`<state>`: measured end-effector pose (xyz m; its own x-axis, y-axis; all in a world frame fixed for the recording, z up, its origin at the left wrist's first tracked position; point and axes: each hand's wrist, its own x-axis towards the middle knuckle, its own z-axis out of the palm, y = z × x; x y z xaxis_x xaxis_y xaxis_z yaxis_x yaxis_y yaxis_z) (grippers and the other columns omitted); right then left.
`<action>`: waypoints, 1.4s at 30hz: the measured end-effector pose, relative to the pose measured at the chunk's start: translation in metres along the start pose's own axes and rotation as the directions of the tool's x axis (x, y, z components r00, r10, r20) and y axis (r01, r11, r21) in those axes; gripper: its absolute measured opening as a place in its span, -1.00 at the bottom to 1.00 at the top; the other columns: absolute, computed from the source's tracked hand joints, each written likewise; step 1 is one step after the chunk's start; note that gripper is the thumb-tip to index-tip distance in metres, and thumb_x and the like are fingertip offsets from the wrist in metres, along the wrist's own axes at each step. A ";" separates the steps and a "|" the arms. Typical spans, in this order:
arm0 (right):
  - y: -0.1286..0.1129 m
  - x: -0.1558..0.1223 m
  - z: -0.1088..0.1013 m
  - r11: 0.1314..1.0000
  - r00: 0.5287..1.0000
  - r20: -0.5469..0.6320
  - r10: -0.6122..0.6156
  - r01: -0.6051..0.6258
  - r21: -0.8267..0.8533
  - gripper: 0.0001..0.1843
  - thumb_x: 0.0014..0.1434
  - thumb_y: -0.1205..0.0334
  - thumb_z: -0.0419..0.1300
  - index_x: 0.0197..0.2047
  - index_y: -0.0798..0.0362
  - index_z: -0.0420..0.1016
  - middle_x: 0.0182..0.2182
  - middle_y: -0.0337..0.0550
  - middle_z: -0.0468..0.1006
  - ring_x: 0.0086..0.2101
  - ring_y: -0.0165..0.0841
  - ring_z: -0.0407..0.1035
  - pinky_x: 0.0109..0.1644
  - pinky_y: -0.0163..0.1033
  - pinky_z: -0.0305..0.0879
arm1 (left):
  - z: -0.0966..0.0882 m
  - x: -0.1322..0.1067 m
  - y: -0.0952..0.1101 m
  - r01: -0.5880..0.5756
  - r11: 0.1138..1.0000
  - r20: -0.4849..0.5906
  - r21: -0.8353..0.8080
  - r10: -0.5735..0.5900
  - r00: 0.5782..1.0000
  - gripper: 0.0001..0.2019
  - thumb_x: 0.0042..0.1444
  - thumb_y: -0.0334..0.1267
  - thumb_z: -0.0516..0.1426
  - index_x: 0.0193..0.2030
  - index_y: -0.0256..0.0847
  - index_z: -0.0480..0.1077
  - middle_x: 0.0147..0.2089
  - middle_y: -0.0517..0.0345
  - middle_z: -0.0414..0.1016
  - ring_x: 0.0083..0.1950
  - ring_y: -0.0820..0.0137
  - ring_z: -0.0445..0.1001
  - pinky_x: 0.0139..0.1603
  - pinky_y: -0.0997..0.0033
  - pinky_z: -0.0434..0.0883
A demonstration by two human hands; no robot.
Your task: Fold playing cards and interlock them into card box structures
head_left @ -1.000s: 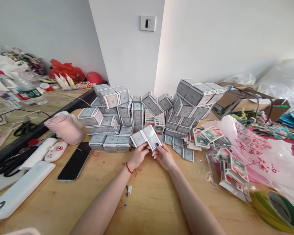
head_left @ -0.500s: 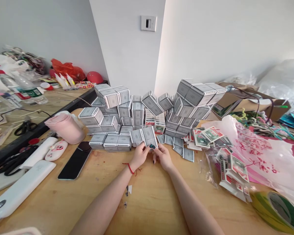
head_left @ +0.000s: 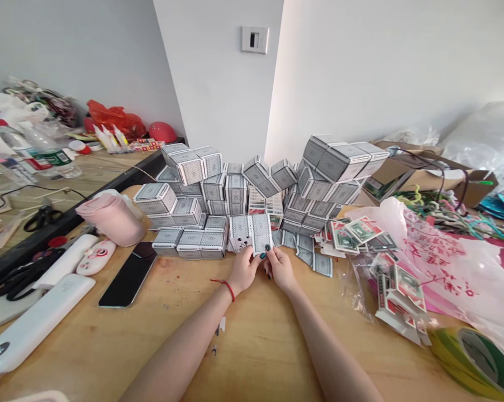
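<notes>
Between my two hands stands a joined pair of playing cards (head_left: 260, 230), grey patterned backs toward me. My left hand (head_left: 244, 269) pinches the lower edge with its thumb. From the right, my right hand (head_left: 279, 267) closes on the lower right corner, its thumb beside the left one. Below the cards' left part, a few card faces (head_left: 239, 243) with black pips show. Behind and to both sides rise stacked blocks of playing cards (head_left: 201, 239), some tilted. Right of my hands lie loose folded cards (head_left: 314, 259) with backs up.
A black phone (head_left: 128, 274), a white power bank (head_left: 42, 321) and a rolled pink cloth (head_left: 112, 218) lie at left. On the right are opened card boxes (head_left: 403, 304), a yellow-green tape roll (head_left: 474, 357) and thin pink plastic (head_left: 448, 251).
The held cards have turned more upright and level. Card faces now show under their left part. My left hand has shifted slightly right and down.
</notes>
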<state>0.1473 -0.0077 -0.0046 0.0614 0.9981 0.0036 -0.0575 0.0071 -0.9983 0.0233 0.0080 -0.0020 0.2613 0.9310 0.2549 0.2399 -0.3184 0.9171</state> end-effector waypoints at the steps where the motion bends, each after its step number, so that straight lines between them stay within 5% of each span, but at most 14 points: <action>1: 0.000 0.000 0.000 1.000 1.000 -0.003 -0.010 0.010 -0.014 -0.58 0.08 -0.11 0.00 -0.56 0.06 0.18 -0.84 -0.40 0.20 -0.81 -0.56 0.03 -0.75 -0.44 -0.06 | 0.001 0.000 0.000 0.005 1.000 -0.017 0.002 -0.005 1.000 -0.84 0.02 -0.25 0.06 -0.53 -0.18 0.21 -0.52 0.20 0.25 -0.46 0.40 0.18 -0.40 0.44 0.06; 16: -0.003 -0.004 0.003 0.993 0.997 0.077 -0.020 0.029 -0.116 -0.56 0.09 -0.14 -0.04 -0.56 0.06 0.18 -0.79 -0.40 0.14 -0.76 -0.55 0.00 -0.69 -0.40 -0.05 | 0.004 -0.006 -0.003 0.022 0.992 -0.194 0.123 0.003 0.981 -0.72 0.08 -0.21 -0.04 -0.61 -0.20 0.06 -0.61 0.27 0.10 -0.53 0.47 0.10 -0.47 0.47 0.04; 24: 0.001 -0.002 0.000 1.000 0.981 0.194 0.016 -0.018 0.006 -0.58 0.08 -0.13 -0.01 -0.55 0.05 0.17 -0.84 -0.47 0.09 -0.83 -0.57 -0.02 -0.75 -0.42 -0.03 | 0.006 -0.008 -0.002 0.098 0.977 -0.175 -0.191 -0.132 0.976 -0.71 0.06 -0.13 -0.01 -0.60 -0.23 0.20 -0.66 0.28 0.16 -0.61 0.52 0.15 -0.57 0.50 0.08; 29: 0.000 -0.002 -0.002 0.999 0.978 0.210 0.011 -0.017 0.028 -0.58 0.07 -0.12 0.01 -0.56 0.06 0.18 -0.86 -0.48 0.08 -0.84 -0.58 -0.05 -0.77 -0.43 -0.08 | 0.005 -0.003 0.000 0.189 0.855 -0.063 -0.483 -0.249 0.966 -0.74 -0.02 -0.13 0.05 -0.59 -0.25 0.25 -0.69 0.29 0.17 -0.69 0.54 0.14 -0.70 0.52 0.09; 33: 0.000 -0.003 0.000 1.000 0.985 0.174 -0.003 0.003 0.001 -0.59 0.09 -0.10 0.00 -0.54 0.08 0.21 -0.86 -0.45 0.13 -0.83 -0.58 -0.05 -0.76 -0.44 -0.09 | 0.004 0.003 0.000 0.198 0.829 -0.019 -0.523 -0.244 0.970 -0.76 -0.06 -0.15 0.07 -0.60 -0.25 0.26 -0.68 0.29 0.21 -0.68 0.53 0.17 -0.68 0.52 0.14; 38: 0.001 -0.002 0.001 0.995 0.996 0.083 -0.019 0.026 -0.091 -0.55 0.10 -0.10 -0.03 -0.55 0.11 0.29 -0.80 -0.34 0.25 -0.80 -0.54 0.08 -0.73 -0.42 -0.02 | 0.001 0.004 -0.001 0.129 0.904 -0.095 -0.407 -0.182 0.979 -0.73 0.00 -0.14 0.06 -0.62 -0.24 0.24 -0.64 0.27 0.23 -0.63 0.53 0.20 -0.62 0.53 0.15; 42: 0.005 0.002 -0.005 0.966 0.983 -0.120 -0.138 0.107 -0.234 -0.58 0.11 -0.06 -0.05 -0.48 0.11 0.37 -0.65 -0.20 0.39 -0.66 -0.45 0.25 -0.60 -0.36 0.16 | -0.005 0.004 0.001 0.095 0.966 -0.235 -0.240 -0.153 0.960 -0.71 0.04 -0.13 0.03 -0.61 -0.23 0.27 -0.67 0.29 0.21 -0.61 0.52 0.19 -0.55 0.51 0.15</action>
<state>0.1522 -0.0057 -0.0103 0.1881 0.9729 0.1347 0.1839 0.0998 -0.9779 0.0203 0.0123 0.0015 -0.0052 0.9843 0.1766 0.0325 -0.1764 0.9838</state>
